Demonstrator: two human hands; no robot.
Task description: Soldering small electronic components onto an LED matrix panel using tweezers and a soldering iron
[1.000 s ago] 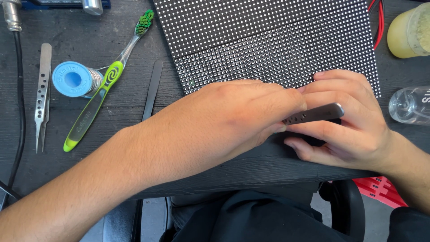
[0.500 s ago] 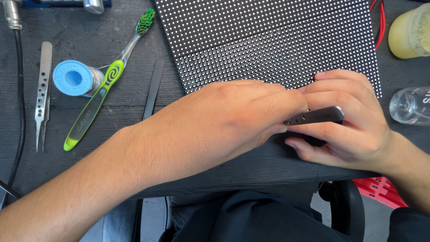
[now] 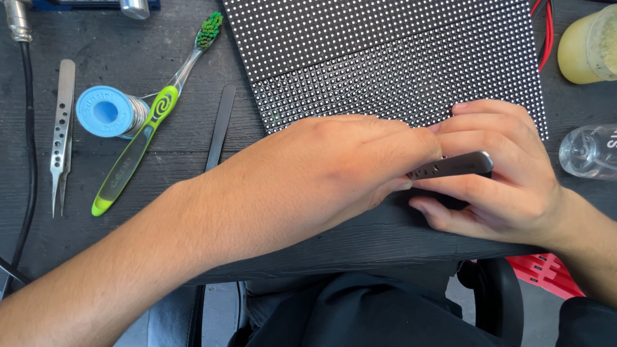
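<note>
Right hand (image 3: 508, 170) at centre right of frame, fingers closed around metal tweezers (image 3: 453, 166); left hand (image 3: 340, 170) crosses in from lower left, curled over the tweezers' tip end, which it hides; whether it pinches anything there cannot be told. Tweezers' long axis runs near horizontal, blunt end toward the right, tip toward frame centre; both hands touch them, the right carrying the grip. Just above and under the fingers: dotted LED panel (image 3: 385, 58), its lower edge meeting the hands. Outward on the dark counter (image 3: 38, 250): black flat tool (image 3: 220, 125), green toothbrush (image 3: 144, 132), blue solder spool (image 3: 106, 111), spare tweezers (image 3: 62, 132) at far left; clear bottle (image 3: 588, 151) at right edge.
</note>
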